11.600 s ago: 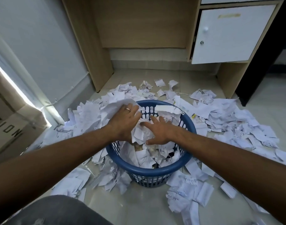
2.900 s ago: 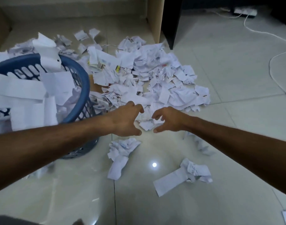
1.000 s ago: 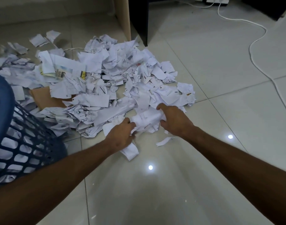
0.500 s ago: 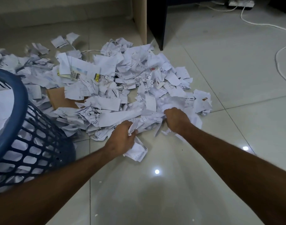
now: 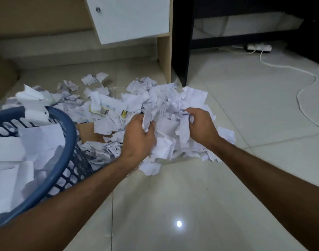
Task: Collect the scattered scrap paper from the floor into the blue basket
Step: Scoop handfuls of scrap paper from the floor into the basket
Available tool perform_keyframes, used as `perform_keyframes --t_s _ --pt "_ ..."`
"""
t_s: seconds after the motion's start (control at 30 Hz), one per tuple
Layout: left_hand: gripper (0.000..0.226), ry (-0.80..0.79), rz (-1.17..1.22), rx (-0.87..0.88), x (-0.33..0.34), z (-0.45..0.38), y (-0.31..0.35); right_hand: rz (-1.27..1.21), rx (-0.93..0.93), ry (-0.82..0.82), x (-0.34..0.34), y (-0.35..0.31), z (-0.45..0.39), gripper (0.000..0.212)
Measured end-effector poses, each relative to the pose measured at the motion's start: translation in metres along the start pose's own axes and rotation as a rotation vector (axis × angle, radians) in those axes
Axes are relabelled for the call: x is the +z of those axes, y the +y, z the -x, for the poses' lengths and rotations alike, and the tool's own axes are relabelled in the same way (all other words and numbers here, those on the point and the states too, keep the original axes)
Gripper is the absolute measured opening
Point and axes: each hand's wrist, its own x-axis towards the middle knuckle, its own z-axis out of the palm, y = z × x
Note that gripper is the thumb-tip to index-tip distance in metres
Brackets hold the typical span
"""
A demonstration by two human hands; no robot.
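both hands, left hand [image 5: 139,136] and right hand [image 5: 200,127], curl round one bunch of scrap paper [image 5: 166,134] beside the blue basket [image 5: 71,124].

No legible text was found anywhere in view. The scrap paper [image 5: 117,109] on the floor carried faint printed or handwritten lines, all too small and blurred to be read. One scrap bore a yellow and black printed patch [image 5: 123,113] and another a dark barcode-like block [image 5: 104,111]; neither could be made out. The sheets in the blue basket [image 5: 71,127] showed no readable marks. The white cabinet door [image 5: 131,17] carried no label.
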Motion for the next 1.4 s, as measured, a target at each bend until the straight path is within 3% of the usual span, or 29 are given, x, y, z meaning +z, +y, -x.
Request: perform_keyframes --t_s 0.2,0.33,0.43,0.63,0.73,0.87,0.93,1.0,1.07,1.17,1.23,1.4 --pt "0.019 0.18 -0.01 0.069 -0.087 -0.047 0.053 -0.141 -0.1 0.065 -0.012 -0.108 -0.061 0.015" --pt "0.01 0.272 -0.142 0.121 -0.17 -0.054 0.07 -0.235 -0.143 0.046 0.007 -0.188 -0.088 0.016" --pt "0.011 0.328 -0.248 0.102 -0.24 -0.05 0.067 -0.324 -0.176 -0.042 0.031 -0.256 -0.094 0.025" --pt "0.015 0.308 -0.472 -0.131 -0.343 -0.008 0.024 -0.432 -0.177 -0.326 0.11 -0.348 -0.061 0.023" --pt "0.017 0.141 -0.614 -0.26 -0.361 0.018 -0.018 -0.285 -0.219 -0.546 0.145 -0.365 -0.036 0.021" --pt "0.021 -0.275 -0.633 -0.333 -0.344 0.04 -0.067 0.142 -0.206 -1.039 0.18 -0.361 0.008 0.035" --pt "0.039 -0.518 -0.687 -0.453 -0.322 0.048 -0.081 0.314 -0.123 -1.214 0.183 -0.358 0.024 0.042" --pt "0.059 -0.712 -0.766 -0.551 -0.302 0.05 -0.089 0.475 -0.158 -1.296 0.175 -0.357 0.026 0.047" --pt "0.067 -0.781 -0.818 -0.569 -0.293 0.045 -0.086 0.525 -0.206 -1.251 0.167 -0.354 0.023 0.05" --pt "0.071 -0.753 -0.893 -0.527 -0.296 0.03 -0.073 0.406 -0.259 -1.079 0.16 -0.349 0.015 0.031" --pt "0.085 -0.689 -0.951 -0.534 -0.297 0.02 -0.059 0.359 -0.3 -0.953 0.149 -0.346 0.007 0.028" --pt "0.103 -0.627 -1.139 -0.587 -0.29 0.002 -0.007 0.203 -0.301 -0.742 0.109 -0.336 -0.01 0.051"
